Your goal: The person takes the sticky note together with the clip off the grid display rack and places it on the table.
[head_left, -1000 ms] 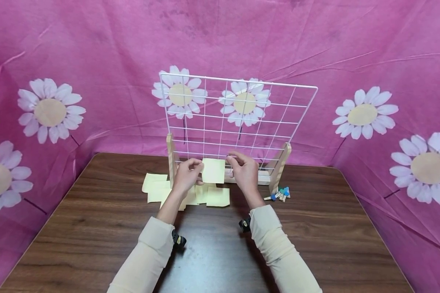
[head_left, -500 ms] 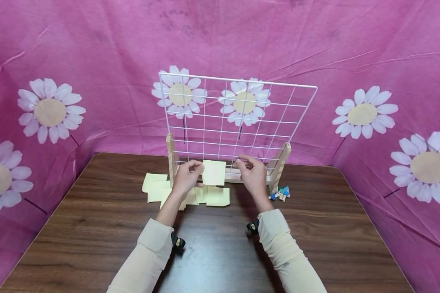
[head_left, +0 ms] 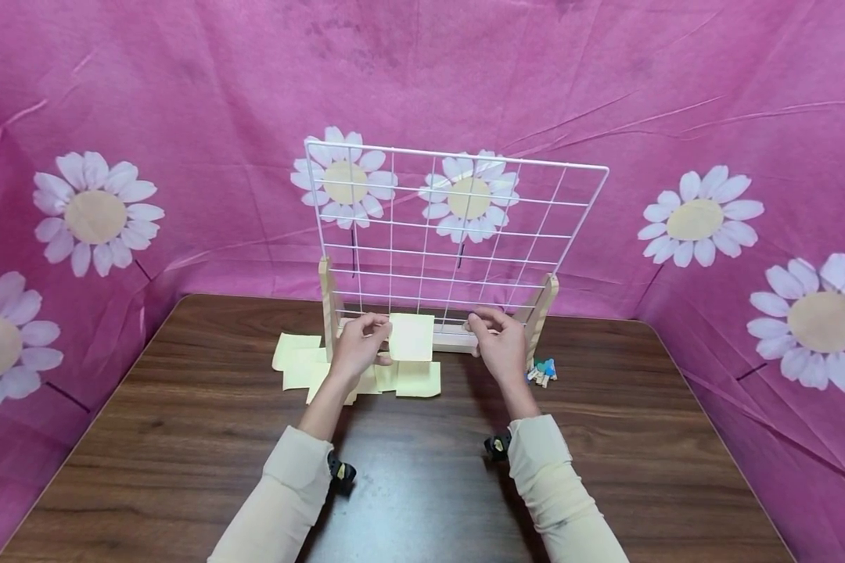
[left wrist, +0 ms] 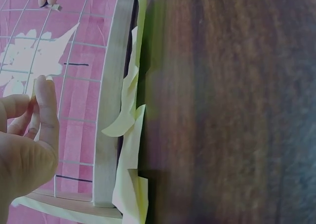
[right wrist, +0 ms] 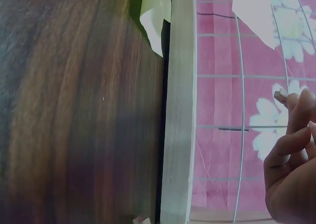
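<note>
My left hand pinches the left edge of a pale yellow sticky note and holds it up before the lower part of a white wire grid. In the left wrist view, the thumb and fingers of this hand meet at the note's edge. Off to the right of the note, my right hand has its fingertips drawn together on a small wooden clothespin, whose end sticks out past them. Most of that clothespin is hidden by the fingers.
Several yellow sticky notes lie overlapping on the brown table, left of middle. Small clothespins with blue and green tops lie by the right wooden upright of the grid's stand. Pink flowered cloth hangs behind.
My right hand has moved right and a little down, away from the note, with the clothespin. My left hand stays nearly in place; the note has sunk slightly.
</note>
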Demonstrator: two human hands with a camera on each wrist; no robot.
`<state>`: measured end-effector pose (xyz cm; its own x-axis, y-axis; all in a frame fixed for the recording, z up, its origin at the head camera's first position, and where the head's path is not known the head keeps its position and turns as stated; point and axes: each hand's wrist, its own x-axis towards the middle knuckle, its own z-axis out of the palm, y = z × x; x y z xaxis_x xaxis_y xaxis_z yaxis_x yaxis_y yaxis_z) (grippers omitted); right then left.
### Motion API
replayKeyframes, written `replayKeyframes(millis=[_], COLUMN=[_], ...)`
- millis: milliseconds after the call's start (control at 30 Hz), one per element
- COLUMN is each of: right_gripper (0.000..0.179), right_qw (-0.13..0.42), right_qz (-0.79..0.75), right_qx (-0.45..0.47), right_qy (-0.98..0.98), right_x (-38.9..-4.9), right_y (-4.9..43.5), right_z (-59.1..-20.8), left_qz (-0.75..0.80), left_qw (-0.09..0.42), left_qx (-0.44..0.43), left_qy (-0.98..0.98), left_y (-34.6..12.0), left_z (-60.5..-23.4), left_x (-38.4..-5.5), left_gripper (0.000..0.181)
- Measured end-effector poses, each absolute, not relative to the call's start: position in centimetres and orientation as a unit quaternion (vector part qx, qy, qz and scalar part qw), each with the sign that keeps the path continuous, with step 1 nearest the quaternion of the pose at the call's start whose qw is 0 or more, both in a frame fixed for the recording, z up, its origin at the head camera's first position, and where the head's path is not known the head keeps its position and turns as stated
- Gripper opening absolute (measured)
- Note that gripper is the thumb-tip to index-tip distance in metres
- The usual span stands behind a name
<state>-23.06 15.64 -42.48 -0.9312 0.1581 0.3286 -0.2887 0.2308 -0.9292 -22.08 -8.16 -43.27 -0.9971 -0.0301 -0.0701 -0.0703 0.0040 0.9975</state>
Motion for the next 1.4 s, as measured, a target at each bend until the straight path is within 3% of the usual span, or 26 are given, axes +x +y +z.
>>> replayKeyframes(millis=[533,833,1400], right_gripper=[0.016,0.018,0.020], right_qw=[0.184,0.122,0.088], right_qz=[0.601,0.583,0.598], right_qx=[-0.032,-0.063,-0.088], right_qy=[-0.777,-0.800,-0.792], right_x=[-22.2,-21.4,-21.3], right_y=[17.6,18.0,20.0], right_z=[-42.9,-43.9,-44.8], left_qz=[0.713,0.714,0.721], left_qw=[0.043,0.077,0.095], left_qx=[-0.020,-0.011,-0.001], left_qy=[0.700,0.696,0.687], left_y=[-8.4,-8.5,-8.3], left_z=[-44.1,-44.7,-45.4], left_x=[-21.7,-21.4,-21.2], left_gripper=[0.020,0.021,0.022])
